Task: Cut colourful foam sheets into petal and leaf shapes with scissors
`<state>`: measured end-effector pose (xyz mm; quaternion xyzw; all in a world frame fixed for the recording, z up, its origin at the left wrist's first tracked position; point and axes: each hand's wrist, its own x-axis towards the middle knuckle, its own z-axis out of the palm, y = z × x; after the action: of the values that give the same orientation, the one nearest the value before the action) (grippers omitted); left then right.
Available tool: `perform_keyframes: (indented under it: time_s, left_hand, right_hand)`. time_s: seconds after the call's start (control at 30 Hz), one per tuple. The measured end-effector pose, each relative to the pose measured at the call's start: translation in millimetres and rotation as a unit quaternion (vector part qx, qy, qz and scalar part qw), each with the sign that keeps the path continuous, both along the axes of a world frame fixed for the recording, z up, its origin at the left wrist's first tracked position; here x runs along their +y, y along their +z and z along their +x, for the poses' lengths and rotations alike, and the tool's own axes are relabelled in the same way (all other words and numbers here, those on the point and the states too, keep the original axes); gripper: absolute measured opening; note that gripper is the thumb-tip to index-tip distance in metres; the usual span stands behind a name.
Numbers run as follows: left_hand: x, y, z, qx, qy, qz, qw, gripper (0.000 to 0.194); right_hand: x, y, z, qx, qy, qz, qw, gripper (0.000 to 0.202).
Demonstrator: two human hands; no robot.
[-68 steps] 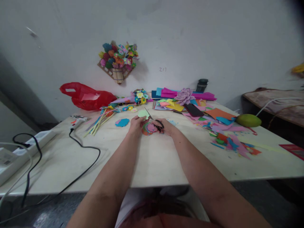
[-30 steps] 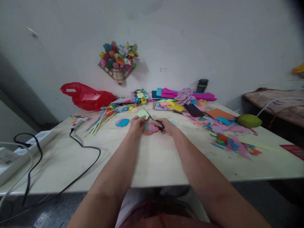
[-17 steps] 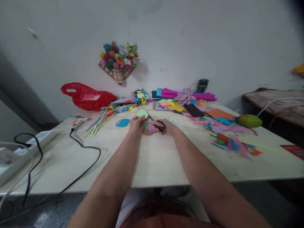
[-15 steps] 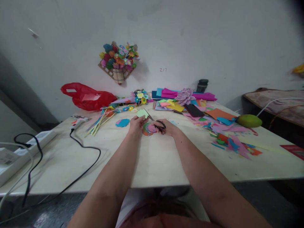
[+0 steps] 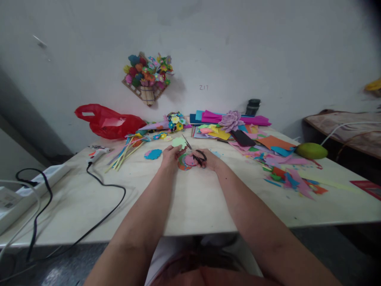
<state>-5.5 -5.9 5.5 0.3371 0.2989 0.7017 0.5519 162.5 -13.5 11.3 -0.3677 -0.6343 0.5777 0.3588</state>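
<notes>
Between the fingers of my left hand (image 5: 172,155) is a pale green paper piece (image 5: 179,142) with a scalloped edge. My right hand (image 5: 210,159) is closed on a pair of scissors (image 5: 201,157) with black handles. The scissor blades point up and left, their tips beside the right edge of the green paper. Below and between my hands, on the table, lie round paper pieces (image 5: 185,163) in orange, pink and green, partly covered by my fingers. Left of my left hand lies a blue scalloped paper piece (image 5: 154,154).
A glue gun (image 5: 98,154) with a black cord lies left, near a power strip (image 5: 38,182). Behind are a red plastic bag (image 5: 113,123), paper strips (image 5: 125,153) and a small bouquet (image 5: 175,121). Coloured paper scraps (image 5: 291,178), a phone (image 5: 242,138) and a green fruit (image 5: 312,151) lie right.
The scissor blades have swung slightly away from the green paper's edge. My left hand keeps its hold on the paper, and the whole view has shifted a little.
</notes>
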Motion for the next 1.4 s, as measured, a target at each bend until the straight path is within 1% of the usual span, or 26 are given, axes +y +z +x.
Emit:
perform_keyframes:
  time_s: [0.3, 0.43, 0.77, 0.97, 1.2, 1.4]
  left_hand:
    - [0, 1.0, 1, -0.003, 0.022, -0.015, 1.0, 0.022]
    - [0, 1.2, 4, -0.007, 0.029, -0.024, 0.999, 0.022]
    - [-1, 3.8, 10, -0.029, 0.037, -0.034, 0.998, 0.019]
    - [-1, 3.8, 13, -0.026, 0.042, -0.035, 0.998, 0.022]
    - [0, 3.8, 17, -0.042, 0.063, -0.039, 0.996, 0.016]
    - [-2, 5.2, 19, -0.05, 0.068, -0.038, 0.996, 0.021]
  right_hand:
    - [-2, 0.8, -4, -0.008, 0.004, 0.009, 1.0, 0.033]
    - [-4, 2.4, -7, -0.014, -0.009, 0.008, 1.0, 0.031]
    - [2, -5.9, -12, 0.0, -0.021, 0.014, 1.0, 0.037]
    - [0, -5.3, -14, -0.003, -0.03, 0.014, 0.999, 0.036]
    - [0, -5.8, -16, -0.014, -0.04, 0.03, 0.999, 0.038]
    - [-2, -4.6, -17, -0.015, -0.038, 0.036, 0.999, 0.036]
